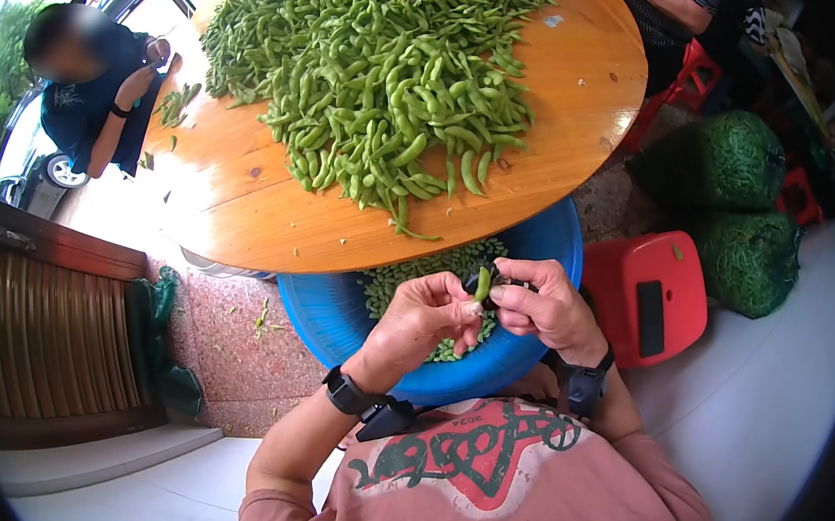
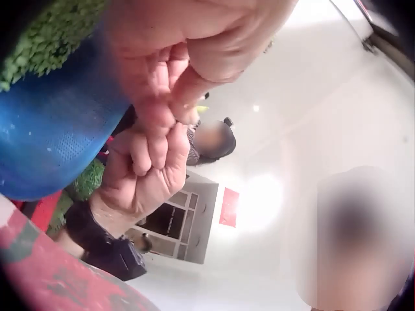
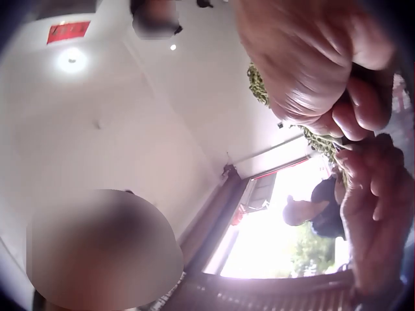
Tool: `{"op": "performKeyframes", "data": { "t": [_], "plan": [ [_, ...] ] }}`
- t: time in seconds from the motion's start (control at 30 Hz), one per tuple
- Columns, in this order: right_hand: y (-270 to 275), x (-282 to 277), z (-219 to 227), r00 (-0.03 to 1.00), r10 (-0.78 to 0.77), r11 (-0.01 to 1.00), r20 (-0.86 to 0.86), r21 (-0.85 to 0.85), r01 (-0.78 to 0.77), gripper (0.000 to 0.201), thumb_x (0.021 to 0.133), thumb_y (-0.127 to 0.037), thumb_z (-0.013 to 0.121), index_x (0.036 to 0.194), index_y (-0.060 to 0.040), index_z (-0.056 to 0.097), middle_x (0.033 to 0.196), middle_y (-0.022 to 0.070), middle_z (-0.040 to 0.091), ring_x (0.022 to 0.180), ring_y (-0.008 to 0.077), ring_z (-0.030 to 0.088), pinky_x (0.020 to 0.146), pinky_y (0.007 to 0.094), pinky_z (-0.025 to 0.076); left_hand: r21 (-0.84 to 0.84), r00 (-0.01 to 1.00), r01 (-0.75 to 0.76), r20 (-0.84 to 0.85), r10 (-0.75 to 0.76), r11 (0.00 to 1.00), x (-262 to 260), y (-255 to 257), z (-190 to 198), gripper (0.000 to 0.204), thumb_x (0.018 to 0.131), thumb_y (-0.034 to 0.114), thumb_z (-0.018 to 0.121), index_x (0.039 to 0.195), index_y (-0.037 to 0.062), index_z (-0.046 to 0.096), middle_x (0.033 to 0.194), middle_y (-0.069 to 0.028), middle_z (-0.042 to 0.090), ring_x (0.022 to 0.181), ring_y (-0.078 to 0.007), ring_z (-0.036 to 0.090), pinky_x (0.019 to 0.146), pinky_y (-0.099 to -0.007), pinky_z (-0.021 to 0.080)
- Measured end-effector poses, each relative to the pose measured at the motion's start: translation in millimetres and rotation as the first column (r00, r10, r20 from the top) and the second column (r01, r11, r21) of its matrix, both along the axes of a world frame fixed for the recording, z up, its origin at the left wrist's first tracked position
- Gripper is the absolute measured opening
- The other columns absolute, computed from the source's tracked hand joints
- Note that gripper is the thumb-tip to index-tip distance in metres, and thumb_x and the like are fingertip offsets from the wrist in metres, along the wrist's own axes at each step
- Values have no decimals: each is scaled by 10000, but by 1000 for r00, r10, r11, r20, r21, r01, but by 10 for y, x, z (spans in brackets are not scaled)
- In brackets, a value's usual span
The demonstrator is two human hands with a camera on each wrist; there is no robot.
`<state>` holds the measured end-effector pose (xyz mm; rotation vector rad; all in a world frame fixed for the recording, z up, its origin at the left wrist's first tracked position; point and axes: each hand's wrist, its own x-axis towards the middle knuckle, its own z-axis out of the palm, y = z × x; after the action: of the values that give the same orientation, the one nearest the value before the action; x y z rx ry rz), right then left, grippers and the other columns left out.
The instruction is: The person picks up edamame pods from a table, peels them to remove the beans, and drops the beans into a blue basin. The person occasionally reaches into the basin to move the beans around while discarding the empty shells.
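From the head view, a green pod sits between the two hands, above a blue basin whose near half juts out from under the edge of the wooden desk. The left hand pinches the pod between thumb and forefinger, its other fingers loosely bent below; the fingers of the right hand are curled in, thumb and forefinger closed on the pod's other side. Loose beans lie in the basin, and a big heap of unopened pods covers the middle of the desk, so the step in hand looks like shelling one pod by hand. The next move probably calls for a firm squeeze or a split along the seam, with the opening kept over the basin so that the beans drop inside. In the left wrist view the fingertips of both hands meet and hide nearly all of the pod; only a small yellow-green bit shows beside them, and the beans in the basin appear at the upper left. In the right wrist view the right hand's fingers are folded in close to the left hand's, but I cannot tell there what they pinch.
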<state>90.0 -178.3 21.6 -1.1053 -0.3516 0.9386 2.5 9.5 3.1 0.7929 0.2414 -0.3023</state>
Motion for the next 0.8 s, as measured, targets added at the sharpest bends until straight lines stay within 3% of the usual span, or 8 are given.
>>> {"op": "performKeyframes", "data": {
  "t": [0.2, 0.3, 0.37, 0.53, 0.6, 0.63, 0.7, 0.8],
  "plan": [
    [1, -17, 61, 940, 71, 991, -333, 131, -29, 102, 959, -14, 549, 1010, 19, 630, 668, -43, 482, 524, 16, 388, 437, 192, 273, -176, 992, 104, 84, -90, 979, -44, 46, -17, 88, 933, 86, 666, 950, 34, 597, 758, -98, 655, 654, -177, 648, 540, -257, 503],
    [66, -80, 6, 995, -69, 996, -72, -59, 64, 135, 939, -29, 580, 1041, 37, 638, 712, -8, 507, 569, 77, 475, 482, 234, 371, 398, 988, 35, 126, -93, 917, -31, 46, 55, 144, 938, 119, 673, 1016, 16, 609, 767, -77, 651, 683, -129, 632, 596, -256, 519],
    [127, -115, -68, 711, -106, 950, 695, -140, 279, 148, 875, -5, 622, 1017, 31, 639, 759, 83, 550, 639, 196, 564, 552, 312, 447, 500, 994, 18, 88, -71, 866, -17, 17, 68, 173, 933, 124, 683, 1042, 9, 615, 768, -62, 646, 684, -108, 621, 607, -249, 517],
    [171, -149, 48, 480, -53, 925, 876, -138, 353, 166, 803, 36, 630, 969, 30, 632, 888, 142, 580, 730, 322, 601, 628, 376, 487, 657, 978, -179, 203, 58, 732, 13, -86, 25, 214, 935, 127, 685, 1094, -3, 625, 776, -22, 631, 687, -82, 601, 610, -235, 506],
    [176, -136, 47, 403, -71, 931, 913, -84, 355, 148, 825, 30, 620, 972, 33, 630, 835, 129, 571, 685, 258, 591, 600, 344, 471, 854, 923, -317, 378, -73, 413, 20, -67, -36, 223, 962, 143, 650, 1134, 6, 612, 792, -21, 623, 699, -87, 604, 610, -239, 507],
    [153, -119, 82, 404, -71, 931, 912, -84, 355, 148, 825, 30, 620, 972, 33, 630, 835, 129, 571, 685, 258, 591, 600, 344, 471, 854, 923, -316, 377, -73, 413, 8, -61, -21, 223, 962, 143, 650, 1134, 6, 612, 792, -21, 623, 699, -87, 604, 610, -239, 507],
    [66, -83, 175, 713, -43, 931, 700, -230, 282, 124, 857, 16, 613, 978, 40, 625, 770, 90, 553, 636, 163, 552, 558, 298, 440, 352, 983, -153, 153, 105, 924, -18, -60, 65, 190, 979, 118, 611, 1142, 19, 605, 829, -54, 644, 720, -116, 629, 613, -244, 518],
    [-1, -69, 85, 923, -227, 907, 311, -279, 317, 106, 940, -65, 595, 962, 30, 637, 702, -28, 507, 572, 33, 458, 488, 212, 361, 141, 962, -249, 151, 228, 958, 0, -50, 109, 127, 980, 71, 584, 1100, 32, 601, 846, -84, 665, 730, -146, 653, 617, -250, 532]
  ]
}}
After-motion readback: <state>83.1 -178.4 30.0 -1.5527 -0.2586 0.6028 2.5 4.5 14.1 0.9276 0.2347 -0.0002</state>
